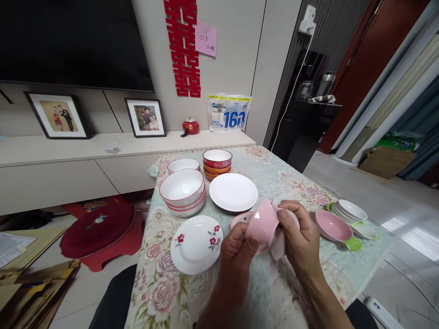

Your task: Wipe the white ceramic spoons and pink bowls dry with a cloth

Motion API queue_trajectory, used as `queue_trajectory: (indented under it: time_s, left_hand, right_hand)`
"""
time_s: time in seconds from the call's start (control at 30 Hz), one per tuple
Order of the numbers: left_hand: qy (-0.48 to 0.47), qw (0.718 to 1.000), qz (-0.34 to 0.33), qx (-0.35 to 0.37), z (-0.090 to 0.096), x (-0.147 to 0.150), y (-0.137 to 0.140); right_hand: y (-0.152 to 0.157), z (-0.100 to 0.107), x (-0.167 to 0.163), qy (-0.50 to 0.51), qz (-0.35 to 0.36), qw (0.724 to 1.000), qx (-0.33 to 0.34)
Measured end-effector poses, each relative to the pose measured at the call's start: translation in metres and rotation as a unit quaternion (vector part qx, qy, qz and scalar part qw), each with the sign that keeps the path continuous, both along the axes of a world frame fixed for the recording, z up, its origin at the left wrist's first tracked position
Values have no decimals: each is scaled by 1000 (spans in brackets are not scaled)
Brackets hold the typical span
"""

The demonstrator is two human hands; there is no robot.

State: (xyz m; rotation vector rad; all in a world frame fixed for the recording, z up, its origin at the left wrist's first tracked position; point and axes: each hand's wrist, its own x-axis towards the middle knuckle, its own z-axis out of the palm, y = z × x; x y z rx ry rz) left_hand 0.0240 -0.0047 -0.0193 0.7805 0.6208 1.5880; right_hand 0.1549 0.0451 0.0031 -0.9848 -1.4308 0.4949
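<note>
A pink bowl (pixel 263 224) is tilted on its side above the table, gripped at its left by my left hand (pixel 238 249). My right hand (pixel 300 230) pinches a pale pink cloth (pixel 279 244) against the bowl's right rim. Partly hidden behind the bowl is a pink-rimmed dish with red dots (pixel 240 221). To the left of my hands lies a white plate with red flowers (pixel 196 249). Farther back, a white plate (pixel 233 192) tops a stack with a dark plate beneath.
White bowls with red rims (pixel 183 187) are stacked at the left, near red and orange bowls (pixel 217 160). At the right sit a pink leaf-handled bowl (pixel 332 225) and small white bowls (pixel 351 210). The flowered tablecloth (pixel 164 288) covers the table; a red stool (pixel 99 224) stands left.
</note>
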Motion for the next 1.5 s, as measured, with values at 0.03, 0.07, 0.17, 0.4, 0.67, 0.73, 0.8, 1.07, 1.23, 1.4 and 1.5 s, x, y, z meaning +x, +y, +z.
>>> queue_trajectory:
  time_s: [0.03,0.07,0.17,0.4,0.67,0.73,0.8,1.07,1.23,1.4,1.5]
  left_hand:
    - [-4,1000,9,-9,1,0,0]
    - [-7,1000,17,-15,2,-1,0]
    - [-25,999,25,-20,6,-3,0]
    - [-98,994,-22,-35,14,-2,-1]
    - [-164,986,-5,-36,11,-5,4]
    - [-166,985,0,-44,11,-7,4]
    - [-170,984,1,-51,12,-8,3]
    - [-156,987,-26,-14,8,-2,0]
    - [-147,989,0,-34,6,-5,3]
    - [-148,988,-18,-46,12,-1,-1]
    - [-125,991,-14,-55,13,-2,-2]
  right_hand:
    - [-5,2,-4,-36,-5,999,34]
    - [-10,4,-9,-80,-5,994,73]
    - [-24,11,-18,-208,19,962,174]
    - [-10,3,-13,-183,18,964,191]
    - [-10,-8,-21,-168,-37,975,139]
    - [-19,-5,-28,-193,7,973,130]
    - [-27,1,-32,-208,52,968,131]
    - [-12,3,-14,-237,-27,954,184]
    - [-21,7,-20,-248,40,960,126]
    - [-24,14,-18,-222,56,960,163]
    - [-17,11,-13,-245,-5,954,175]
